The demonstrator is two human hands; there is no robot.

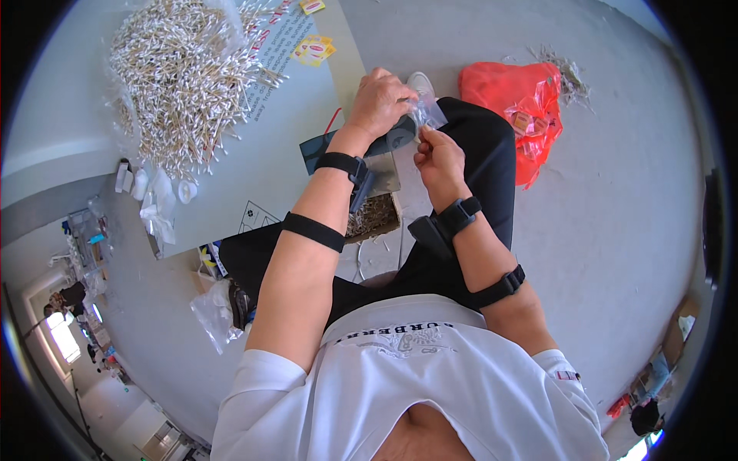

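Observation:
Over my right thigh, a small clear plastic bag [429, 113] is stretched between my two hands. My left hand [380, 105] pinches its left side with bent fingers. Below it, my right hand [442, 163] has thumb and forefinger pressed together at the bag's lower edge. What is inside the bag is too small to tell. On the table to the left lies a large heap of cotton swabs [181, 88], partly in clear plastic. Small yellow printed cards [314, 50] lie to the right of the heap.
A dark flat device with a red wire [314, 151] sits at the table's edge under my left wrist. A cardboard box [394, 211] with brownish contents stands below. On the floor at right is a red plastic bag [500, 81]. Crumpled clear bags [159, 207] lie at the table's near corner.

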